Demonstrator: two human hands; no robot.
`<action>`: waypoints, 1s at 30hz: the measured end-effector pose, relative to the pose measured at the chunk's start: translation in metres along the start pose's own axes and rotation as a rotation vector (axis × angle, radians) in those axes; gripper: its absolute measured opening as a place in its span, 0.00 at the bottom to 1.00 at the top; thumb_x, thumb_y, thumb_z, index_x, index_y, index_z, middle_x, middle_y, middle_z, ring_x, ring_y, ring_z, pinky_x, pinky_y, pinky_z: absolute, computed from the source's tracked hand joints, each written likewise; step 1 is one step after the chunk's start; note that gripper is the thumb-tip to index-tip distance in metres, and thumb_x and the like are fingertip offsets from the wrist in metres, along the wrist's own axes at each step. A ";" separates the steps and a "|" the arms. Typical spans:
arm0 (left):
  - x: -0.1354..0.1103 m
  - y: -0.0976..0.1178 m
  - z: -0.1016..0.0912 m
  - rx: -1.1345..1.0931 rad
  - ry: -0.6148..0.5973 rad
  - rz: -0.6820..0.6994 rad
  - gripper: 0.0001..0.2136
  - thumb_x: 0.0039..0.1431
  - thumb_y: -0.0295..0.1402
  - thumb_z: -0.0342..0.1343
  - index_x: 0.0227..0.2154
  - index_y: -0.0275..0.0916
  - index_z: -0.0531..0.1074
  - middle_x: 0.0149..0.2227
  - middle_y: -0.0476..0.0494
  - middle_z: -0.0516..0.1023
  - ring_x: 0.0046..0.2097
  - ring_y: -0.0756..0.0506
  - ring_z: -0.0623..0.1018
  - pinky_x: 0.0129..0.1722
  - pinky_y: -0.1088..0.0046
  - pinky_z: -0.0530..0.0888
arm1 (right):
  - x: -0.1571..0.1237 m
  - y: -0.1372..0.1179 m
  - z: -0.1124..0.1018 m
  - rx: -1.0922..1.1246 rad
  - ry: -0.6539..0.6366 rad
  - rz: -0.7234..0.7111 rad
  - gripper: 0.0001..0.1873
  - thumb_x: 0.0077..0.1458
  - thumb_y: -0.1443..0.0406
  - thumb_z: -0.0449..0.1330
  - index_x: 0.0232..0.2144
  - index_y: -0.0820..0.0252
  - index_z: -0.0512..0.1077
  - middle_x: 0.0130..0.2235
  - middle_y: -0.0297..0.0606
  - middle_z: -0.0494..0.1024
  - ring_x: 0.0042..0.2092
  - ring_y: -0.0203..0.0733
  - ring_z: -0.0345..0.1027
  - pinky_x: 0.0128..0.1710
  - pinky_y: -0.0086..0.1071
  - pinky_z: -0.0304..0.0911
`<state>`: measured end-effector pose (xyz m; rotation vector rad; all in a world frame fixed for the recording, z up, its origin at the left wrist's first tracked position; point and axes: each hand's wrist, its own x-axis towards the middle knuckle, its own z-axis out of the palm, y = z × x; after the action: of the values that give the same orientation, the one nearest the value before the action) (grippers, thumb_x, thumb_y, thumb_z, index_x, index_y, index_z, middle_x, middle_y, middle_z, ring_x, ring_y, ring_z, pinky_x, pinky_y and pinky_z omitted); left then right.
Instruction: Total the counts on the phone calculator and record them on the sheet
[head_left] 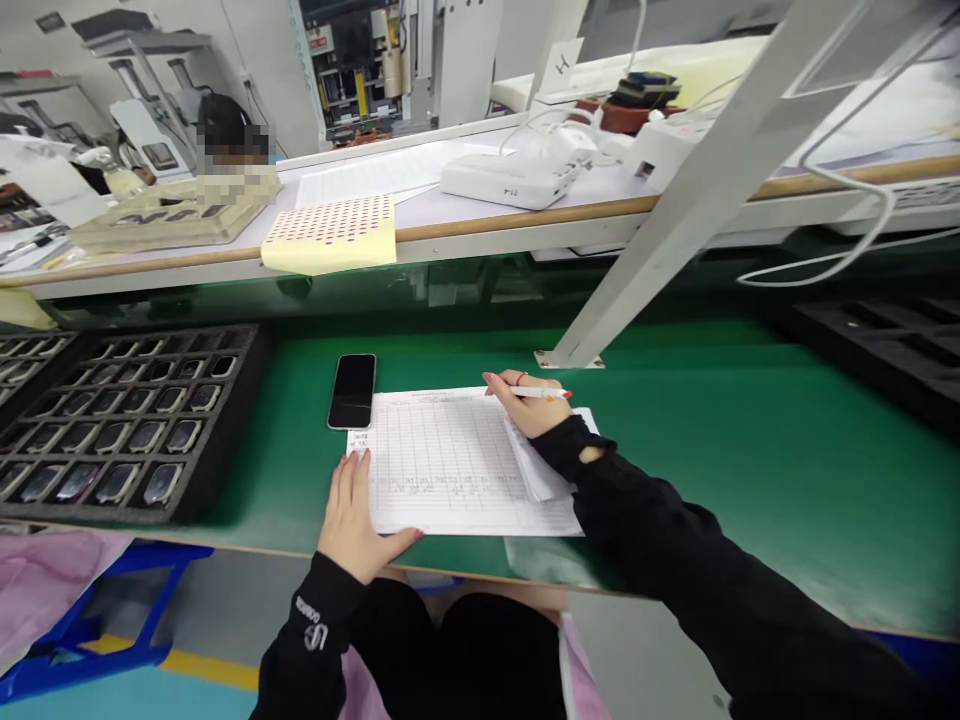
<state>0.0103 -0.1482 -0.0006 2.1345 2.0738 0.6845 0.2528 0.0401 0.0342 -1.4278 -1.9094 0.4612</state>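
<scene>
A stack of printed table sheets lies on the green worktop in front of me, some handwriting in its lower rows. My left hand rests flat at the lower left corner of the paper, fingers spread. At the upper right of the sheets, my right hand is closed around a white pen with a red end; the pen lies nearly level across the fingers. Part of the top sheet is curled up under the right wrist. A smartphone with a dark screen touches the upper left corner of the paper.
Black foam trays with framed dark parts stand at the left; another dark tray is at the right. A slanted white post rises behind my right hand. The shelf above holds a white box and a yellow dotted sheet.
</scene>
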 end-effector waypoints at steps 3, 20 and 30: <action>0.002 0.012 0.010 0.013 0.051 -0.044 0.48 0.45 0.51 0.63 0.63 0.34 0.46 0.63 0.28 0.55 0.65 0.30 0.54 0.61 0.46 0.59 | 0.009 -0.002 0.016 -0.088 -0.018 0.021 0.21 0.56 0.51 0.51 0.22 0.56 0.73 0.20 0.35 0.74 0.23 0.39 0.67 0.25 0.30 0.58; 0.013 0.022 0.015 -0.041 -0.016 0.102 0.23 0.60 0.39 0.53 0.57 0.39 0.61 0.61 0.36 0.62 0.64 0.38 0.60 0.61 0.52 0.62 | -0.051 -0.051 0.052 0.815 -0.456 0.363 0.18 0.45 0.51 0.62 0.26 0.60 0.67 0.21 0.31 0.72 0.17 0.30 0.61 0.15 0.26 0.60; 0.012 0.023 0.009 -0.036 0.014 0.126 0.19 0.59 0.33 0.52 0.54 0.41 0.65 0.58 0.39 0.67 0.62 0.38 0.64 0.61 0.50 0.63 | -0.077 -0.063 0.054 0.533 -0.321 0.124 0.23 0.51 0.55 0.57 0.13 0.56 0.53 0.11 0.27 0.59 0.16 0.31 0.54 0.16 0.26 0.53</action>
<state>0.0348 -0.1367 0.0031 2.2623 1.9316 0.7464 0.1826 -0.0467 0.0135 -1.1628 -1.7487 1.2191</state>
